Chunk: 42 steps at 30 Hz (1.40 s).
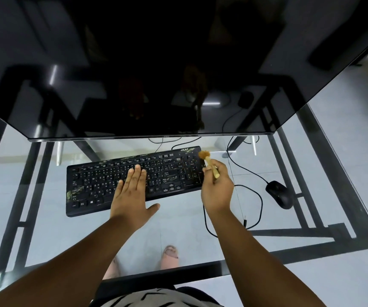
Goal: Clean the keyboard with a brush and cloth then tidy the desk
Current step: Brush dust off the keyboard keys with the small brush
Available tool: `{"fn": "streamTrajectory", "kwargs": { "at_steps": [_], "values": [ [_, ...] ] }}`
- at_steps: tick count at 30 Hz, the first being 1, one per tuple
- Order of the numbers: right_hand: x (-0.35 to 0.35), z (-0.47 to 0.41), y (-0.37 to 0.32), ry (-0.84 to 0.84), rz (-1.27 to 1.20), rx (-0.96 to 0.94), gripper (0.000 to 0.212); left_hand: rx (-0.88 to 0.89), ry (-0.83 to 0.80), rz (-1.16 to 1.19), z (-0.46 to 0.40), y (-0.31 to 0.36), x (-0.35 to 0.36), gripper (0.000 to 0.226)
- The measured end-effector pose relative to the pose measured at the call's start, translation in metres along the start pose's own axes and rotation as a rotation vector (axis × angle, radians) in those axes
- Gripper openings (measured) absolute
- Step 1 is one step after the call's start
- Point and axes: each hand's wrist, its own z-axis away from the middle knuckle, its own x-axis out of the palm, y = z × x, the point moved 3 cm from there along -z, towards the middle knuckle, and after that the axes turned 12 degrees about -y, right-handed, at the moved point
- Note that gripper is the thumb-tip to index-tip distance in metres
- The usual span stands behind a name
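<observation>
A black keyboard (94, 185) with dusty, smeared patches lies at a slant on the glass desk (45, 229). My left hand (132, 193) rests flat on its middle keys, fingers straight, thumb out over the glass. At the keyboard's right end, my right hand (217, 187) grips a small wooden-handled brush (209, 163). Its tan bristles sit at the keyboard's top right corner. No cloth is in view.
A large dark monitor (156, 74) leans over the back of the desk. A black mouse (280, 194) lies to the right, its cable (260, 202) looping beside my right wrist. Dark frame bars and my feet show through the glass.
</observation>
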Motion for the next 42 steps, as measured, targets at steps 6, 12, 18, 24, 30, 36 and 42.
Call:
{"fn": "streamTrajectory", "kwargs": {
  "at_steps": [6,12,18,24,30,36,42],
  "values": [
    [0.017,-0.007,-0.009,-0.24,-0.046,-0.047,0.02,-0.004,-0.007,-0.005,-0.002,-0.003,-0.001,0.103],
    [0.019,-0.018,-0.013,-0.152,-0.066,-0.059,0.017,0.002,-0.006,0.005,-0.004,-0.005,-0.001,0.106],
    [0.02,-0.026,-0.01,-0.052,0.018,0.005,0.021,0.007,-0.002,0.014,-0.004,-0.005,-0.001,0.106],
    [0.022,-0.027,-0.013,-0.131,0.09,-0.032,0.019,0.019,0.0,0.013,-0.004,-0.006,-0.002,0.106],
    [0.015,-0.015,-0.013,-0.276,-0.008,-0.072,0.021,0.025,0.005,-0.001,-0.003,-0.01,-0.003,0.105],
    [0.006,-0.005,0.002,-0.18,-0.05,-0.047,0.019,0.021,0.02,0.014,0.002,-0.017,-0.004,0.104],
    [0.002,0.011,0.002,-0.032,-0.023,-0.067,0.014,-0.004,0.049,0.036,0.013,-0.029,-0.002,0.094]
  ]
}}
